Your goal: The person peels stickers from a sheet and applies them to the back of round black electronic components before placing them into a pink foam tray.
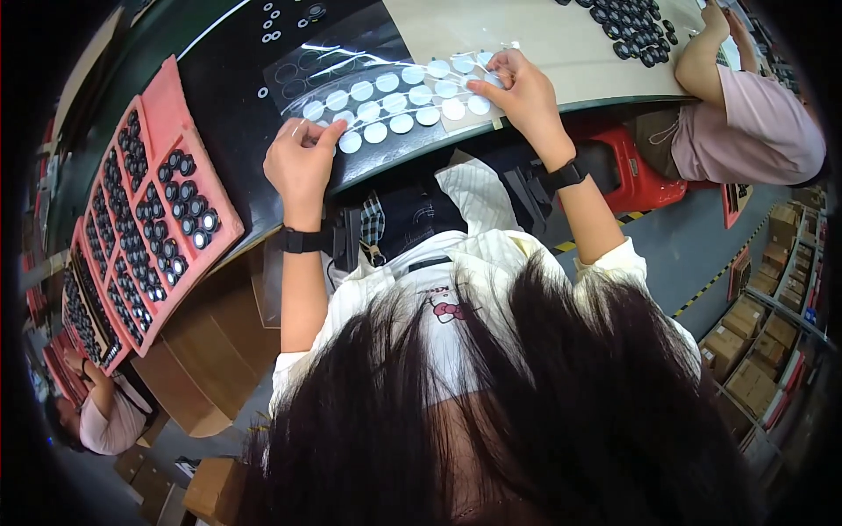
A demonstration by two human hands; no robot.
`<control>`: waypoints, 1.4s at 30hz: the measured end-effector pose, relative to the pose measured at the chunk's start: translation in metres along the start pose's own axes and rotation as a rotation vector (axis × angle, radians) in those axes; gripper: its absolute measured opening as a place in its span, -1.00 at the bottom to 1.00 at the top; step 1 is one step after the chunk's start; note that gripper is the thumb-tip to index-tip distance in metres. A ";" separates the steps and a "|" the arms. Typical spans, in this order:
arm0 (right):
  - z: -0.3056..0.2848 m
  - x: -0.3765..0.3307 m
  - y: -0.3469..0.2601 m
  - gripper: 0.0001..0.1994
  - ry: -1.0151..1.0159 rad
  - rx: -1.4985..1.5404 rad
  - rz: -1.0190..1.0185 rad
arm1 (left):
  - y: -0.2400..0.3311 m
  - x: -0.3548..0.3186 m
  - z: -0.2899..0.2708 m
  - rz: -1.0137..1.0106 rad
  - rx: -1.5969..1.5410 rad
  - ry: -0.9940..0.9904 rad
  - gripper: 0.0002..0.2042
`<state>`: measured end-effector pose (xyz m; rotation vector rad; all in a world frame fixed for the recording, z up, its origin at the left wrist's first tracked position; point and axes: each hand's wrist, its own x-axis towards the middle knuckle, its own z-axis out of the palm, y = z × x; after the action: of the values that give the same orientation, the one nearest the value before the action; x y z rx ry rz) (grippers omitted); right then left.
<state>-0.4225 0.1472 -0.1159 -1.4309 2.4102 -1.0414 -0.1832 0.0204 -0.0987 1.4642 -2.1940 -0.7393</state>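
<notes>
A clear, glossy sheet with rows of round whitish stickers (369, 111) is stretched between my hands above the table. My left hand (300, 167) pinches its left end between thumb and fingers. At the other end, my right hand (529, 101) grips the upper right corner with thumb and forefinger. The sheet looks slightly bowed and catches bright streaks of light. Partly under it lies a dark sheet with round outlines (298, 74). Several small white rings (268, 37) and a black round part (315, 12) lie farther back on the dark mat.
Pink compartment trays (151, 180) holding black round parts stand at the left. A pile of similar parts (627, 31) lies at the far right, near a co-worker's arm (702, 66). A red stool (623, 167) is right of me; cardboard boxes (215, 486) stand at lower left.
</notes>
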 end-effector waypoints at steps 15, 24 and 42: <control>0.012 -0.005 -0.004 -0.32 0.245 -0.105 -0.019 | 0.010 -0.025 0.055 0.748 0.311 0.098 -0.48; 0.021 -0.048 -0.034 -0.48 -0.124 -0.320 -0.589 | 0.035 -0.044 0.043 0.639 0.520 0.069 -0.45; -0.061 -0.044 0.040 -0.58 -0.186 0.381 -0.012 | -0.036 -0.053 -0.021 0.462 0.345 -0.074 -0.51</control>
<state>-0.4549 0.2247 -0.1049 -1.3403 1.9475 -1.2285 -0.1252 0.0545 -0.1072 1.0073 -2.6773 -0.2708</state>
